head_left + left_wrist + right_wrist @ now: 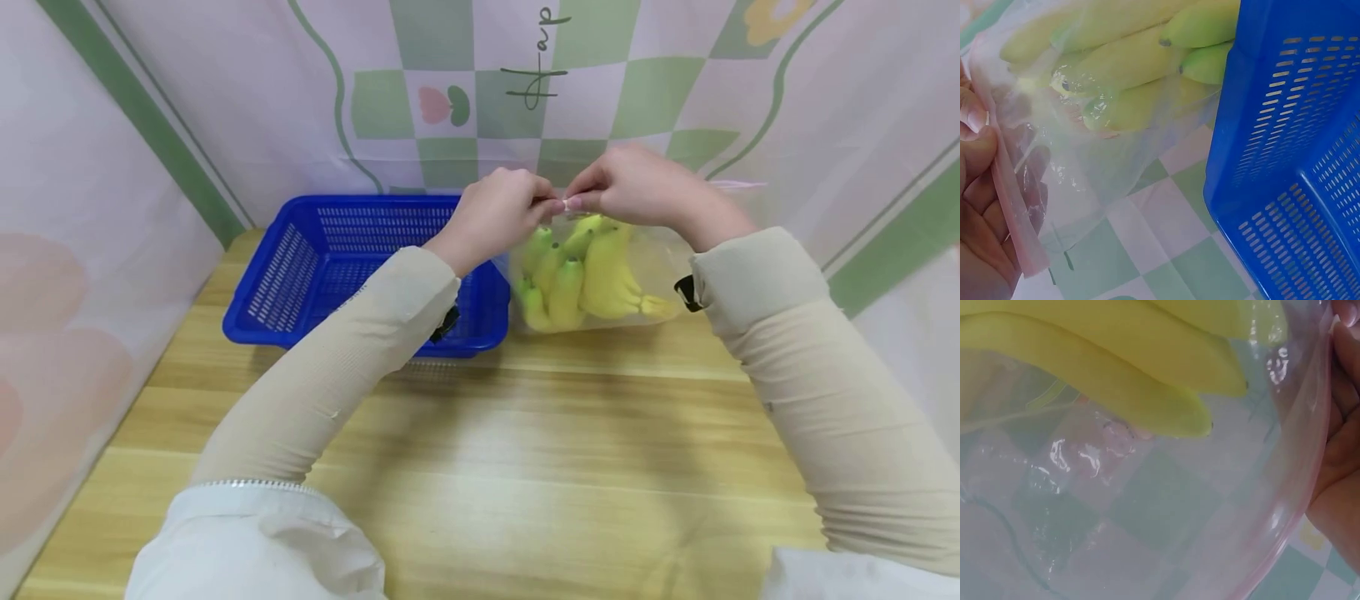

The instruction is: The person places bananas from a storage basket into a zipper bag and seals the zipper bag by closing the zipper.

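A clear plastic zip bag [663, 258] with a pink top strip [1015, 212] stands on the table, holding yellow-green bananas [609, 275]. My left hand [497, 208] pinches the strip between thumb and forefinger. Right beside it, my right hand [637, 187] pinches the same edge, the two sets of fingertips nearly meeting. A small white piece, perhaps the zip slider, shows between them. Through the film in the right wrist view, the bananas [1116, 375] lie well below the strip. Toward the right, the strip bows away from my right hand [1341, 469].
Left of the bag, close against it, stands a blue perforated plastic basket [262, 333], partly behind my left forearm. Both rest on a wooden table [510, 467]. A patterned cloth [510, 100] hangs along the back.
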Available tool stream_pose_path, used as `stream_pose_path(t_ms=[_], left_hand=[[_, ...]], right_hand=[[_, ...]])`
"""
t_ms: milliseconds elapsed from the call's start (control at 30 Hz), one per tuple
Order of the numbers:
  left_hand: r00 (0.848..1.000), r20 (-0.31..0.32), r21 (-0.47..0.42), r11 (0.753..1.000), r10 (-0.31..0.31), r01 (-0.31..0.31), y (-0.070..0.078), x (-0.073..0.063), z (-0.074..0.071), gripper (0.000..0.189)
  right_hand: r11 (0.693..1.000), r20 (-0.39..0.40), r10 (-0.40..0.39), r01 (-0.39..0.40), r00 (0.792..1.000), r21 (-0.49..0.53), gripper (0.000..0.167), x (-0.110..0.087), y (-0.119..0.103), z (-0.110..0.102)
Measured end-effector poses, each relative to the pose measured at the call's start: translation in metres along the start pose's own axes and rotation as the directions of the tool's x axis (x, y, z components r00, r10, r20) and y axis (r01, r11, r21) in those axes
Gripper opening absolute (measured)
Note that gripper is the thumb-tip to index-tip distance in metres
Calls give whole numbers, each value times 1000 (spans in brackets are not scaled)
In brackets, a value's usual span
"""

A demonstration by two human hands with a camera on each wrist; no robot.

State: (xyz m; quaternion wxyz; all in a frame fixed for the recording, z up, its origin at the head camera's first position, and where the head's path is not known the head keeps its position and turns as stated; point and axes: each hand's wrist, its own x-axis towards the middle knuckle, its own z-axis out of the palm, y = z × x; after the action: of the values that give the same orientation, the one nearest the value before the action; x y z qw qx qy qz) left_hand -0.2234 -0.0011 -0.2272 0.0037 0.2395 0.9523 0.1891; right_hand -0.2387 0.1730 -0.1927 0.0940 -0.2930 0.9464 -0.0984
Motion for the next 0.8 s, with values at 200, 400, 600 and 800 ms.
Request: stream_pose_path(t_ms=[200,400,600,800], left_hand=[[999,30,-53,998,-25,27,0,0,-1,30],[998,47,-117,992,-50,56,-1,1,-3,28],[998,51,-152,987,-47,54,-5,4,-2,29],[997,56,-228,971,-60,72,-10,7,-1,28]], right_hand=[[999,10,36,-36,999,34,35,-2,2,0],[992,45,92,-95,995,78,40,-6,6,-3],[991,24,123,-124,992,53,39,-11,15,-6],[994,-39,111,-110,993,25,33,-16,21,-7]])
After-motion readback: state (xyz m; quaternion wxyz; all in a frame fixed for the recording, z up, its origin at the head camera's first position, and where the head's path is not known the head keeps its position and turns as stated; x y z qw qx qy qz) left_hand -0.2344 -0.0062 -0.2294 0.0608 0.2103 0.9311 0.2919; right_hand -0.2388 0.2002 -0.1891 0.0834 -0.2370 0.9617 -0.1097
